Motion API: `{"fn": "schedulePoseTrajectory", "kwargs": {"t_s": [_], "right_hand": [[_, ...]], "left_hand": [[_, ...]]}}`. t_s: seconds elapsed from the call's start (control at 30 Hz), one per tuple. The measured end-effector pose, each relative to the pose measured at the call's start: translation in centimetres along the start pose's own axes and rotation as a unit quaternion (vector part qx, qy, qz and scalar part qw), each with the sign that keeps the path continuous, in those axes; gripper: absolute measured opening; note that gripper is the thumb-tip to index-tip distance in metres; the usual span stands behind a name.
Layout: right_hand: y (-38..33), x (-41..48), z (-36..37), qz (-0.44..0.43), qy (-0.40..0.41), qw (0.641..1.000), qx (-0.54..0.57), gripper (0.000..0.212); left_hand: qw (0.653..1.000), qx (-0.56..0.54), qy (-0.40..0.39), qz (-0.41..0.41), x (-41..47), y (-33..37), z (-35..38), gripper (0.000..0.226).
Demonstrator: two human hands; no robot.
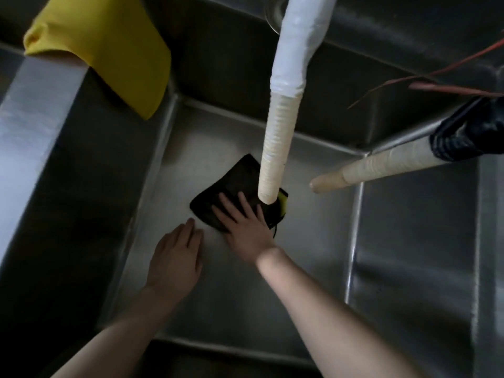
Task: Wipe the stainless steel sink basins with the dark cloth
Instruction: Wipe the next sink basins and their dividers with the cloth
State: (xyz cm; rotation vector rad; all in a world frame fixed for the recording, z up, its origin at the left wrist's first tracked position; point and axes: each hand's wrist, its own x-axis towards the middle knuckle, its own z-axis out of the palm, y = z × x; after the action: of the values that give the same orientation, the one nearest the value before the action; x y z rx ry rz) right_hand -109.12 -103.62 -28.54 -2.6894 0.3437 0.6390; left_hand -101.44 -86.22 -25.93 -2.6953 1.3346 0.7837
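The dark cloth (pixel 231 184) lies flat on the floor of the stainless steel sink basin (pixel 313 241), with a yellow edge showing at its right side. My right hand (pixel 245 227) presses flat on the cloth's near part, fingers spread. My left hand (pixel 177 255) rests palm down on the bare basin floor just left of the cloth, fingers together, holding nothing. A hose end hides part of the cloth's right side.
A white and cream corrugated hose (pixel 281 126) hangs down into the basin over the cloth. A second cream hose (pixel 381 167) with black tape juts in from the right. A yellow cloth (pixel 114 55) drapes over the left divider (pixel 35 110). Red wires (pixel 436 85) cross the upper right.
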Motion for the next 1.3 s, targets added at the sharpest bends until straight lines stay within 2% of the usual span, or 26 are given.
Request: {"fn": "schedulePoseTrajectory", "kwargs": {"t_s": [0.1,0.27,0.43,0.53,0.77,0.87,1.0,1.07,1.13,1.2,1.3], "right_hand": [[2.7,-2.4,0.2,0.023,0.031,0.999,0.027,0.060],[6.7,-5.9,-0.8,0.185,0.117,0.968,0.122,0.058],[8.1,-10.1,0.1,0.236,0.100,0.964,0.064,0.059],[8.3,-11.7,0.6,0.248,0.080,0.963,0.072,0.059],[7.8,-2.9,-1.6,0.317,0.108,0.934,0.126,0.057],[7.8,3.3,-3.3,0.302,0.147,0.936,0.104,0.060],[3.5,8.3,-5.6,0.216,0.149,0.949,0.172,0.053],[0.5,9.9,-6.3,0.183,0.163,0.965,0.096,0.058],[-2.5,10.4,-5.4,0.121,0.117,0.986,0.017,0.061],[-4.9,9.1,-3.0,0.042,0.061,0.997,-0.003,0.063],[-6.2,5.9,-1.1,-0.044,0.051,0.997,-0.022,0.059]], "left_hand": [[1.000,0.002,-0.016,0.000,-0.1,0.3,0.0,0.062],[1.000,0.004,-0.023,0.012,0.4,0.4,-0.2,0.066],[0.999,-0.008,-0.031,0.008,0.7,0.7,0.0,0.063],[1.000,-0.010,-0.019,0.009,0.8,0.8,-0.3,0.063],[0.999,-0.002,0.017,0.032,1.3,-0.4,-0.4,0.062],[0.999,-0.015,0.024,0.032,1.5,-1.7,-0.4,0.063],[0.999,-0.024,0.034,0.015,1.5,-3.0,-0.8,0.066],[0.999,-0.023,0.047,0.010,1.6,-3.4,-0.6,0.065],[0.997,-0.018,0.069,-0.005,1.5,-4.0,-0.2,0.058],[0.997,-0.019,0.079,-0.016,1.0,-4.2,-0.2,0.051],[0.996,-0.051,0.071,-0.014,0.3,-3.6,-0.8,0.047]]}}
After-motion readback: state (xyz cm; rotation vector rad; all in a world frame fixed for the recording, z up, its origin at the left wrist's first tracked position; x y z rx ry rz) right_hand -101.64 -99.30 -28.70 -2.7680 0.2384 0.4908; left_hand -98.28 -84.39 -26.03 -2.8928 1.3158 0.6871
